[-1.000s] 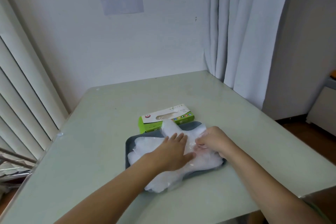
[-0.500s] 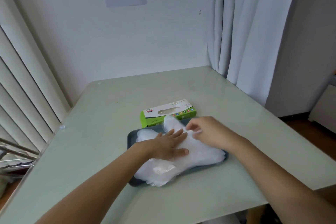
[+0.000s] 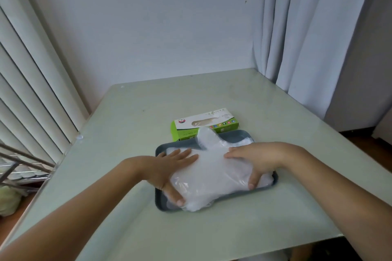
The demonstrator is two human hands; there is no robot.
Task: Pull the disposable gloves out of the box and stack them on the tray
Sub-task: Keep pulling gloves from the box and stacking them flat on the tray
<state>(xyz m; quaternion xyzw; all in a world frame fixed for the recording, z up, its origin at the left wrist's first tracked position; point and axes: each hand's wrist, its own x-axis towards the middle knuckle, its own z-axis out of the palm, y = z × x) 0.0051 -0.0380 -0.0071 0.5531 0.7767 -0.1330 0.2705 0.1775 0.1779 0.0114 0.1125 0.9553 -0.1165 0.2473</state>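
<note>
Nearest the person, the left hand [image 3: 169, 167] lies flat on the left end of the heap of clear, crinkled plastic disposable gloves [image 3: 214, 178]. The fingers are straight and the thumb runs down the near side. No grip here, just an open palm pressing. The right hand [image 3: 261, 159] does the same at the right end, fingers stretched out, thumb hooked over the near edge, holding nothing.

That is the change! A second ago the right hand was pinching at the middle of the heap with the left laid over the centre; now the two have slid apart to the ends. It reads as smoothing, so the latest glove looks placed and another pull from the box seems due.

The heap fills the dark grey-blue rectangular plastic tray [image 3: 159, 201], and its near corner spills over the front rim. That is the edge to watch. One glove lobe pokes up at the back, overlapping the green-and-white cardboard glove box [image 3: 224, 122] just behind the tray.

Beyond lies the pale green glass worktop [image 3: 212, 95], with open room behind and to the right. White vertical blinds [image 3: 31, 91] stand on the left and a white curtain [image 3: 297, 38] at the far right.
</note>
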